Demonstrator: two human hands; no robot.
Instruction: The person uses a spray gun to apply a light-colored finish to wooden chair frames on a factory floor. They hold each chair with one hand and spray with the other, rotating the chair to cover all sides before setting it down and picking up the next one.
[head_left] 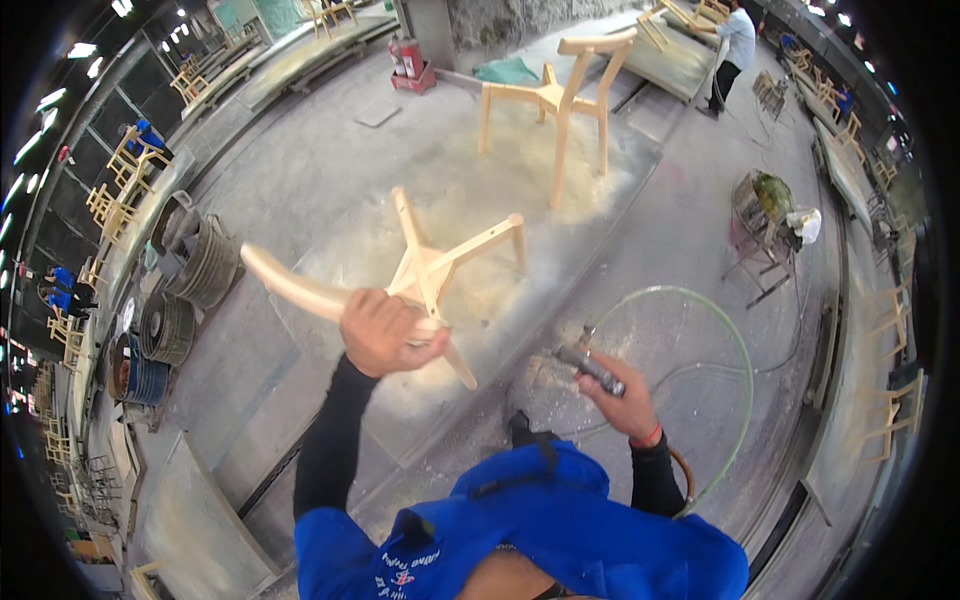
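Workshop (300, 160), hands (378, 334) (628, 402) apart, chair (428, 264) in left, tool (600, 375) right

White lettering (410, 561), 1 small red-and-white emblem (402, 578) amid it; both on the blue shirt (550, 515)

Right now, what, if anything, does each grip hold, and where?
Left grip: the wooden chair, by its curved back rail, near the right end. Right grip: a dark hand tool, by its cylindrical body.
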